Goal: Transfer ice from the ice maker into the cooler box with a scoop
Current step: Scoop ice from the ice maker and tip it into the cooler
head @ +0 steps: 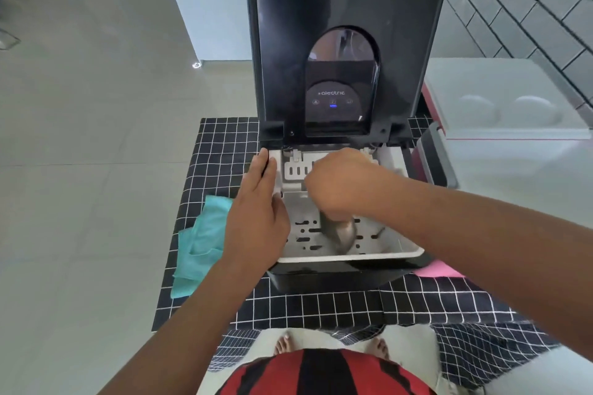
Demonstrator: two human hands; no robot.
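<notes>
Scooping step, I judge. My right hand point(340, 183) fingers curled round scoop point(341, 232), bowl below fingers inside ice maker point(349, 255) basket. Left hand point(256, 202) fingers straight, together, bracing rim. Next: lift load toward cooler box point(500, 99).

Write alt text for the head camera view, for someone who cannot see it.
A person's right hand dips a metal scoop into the white basket of an open black ice maker, while the left hand rests on its left edge. A cooler box sits closed at right, a teal cloth at left.
</notes>
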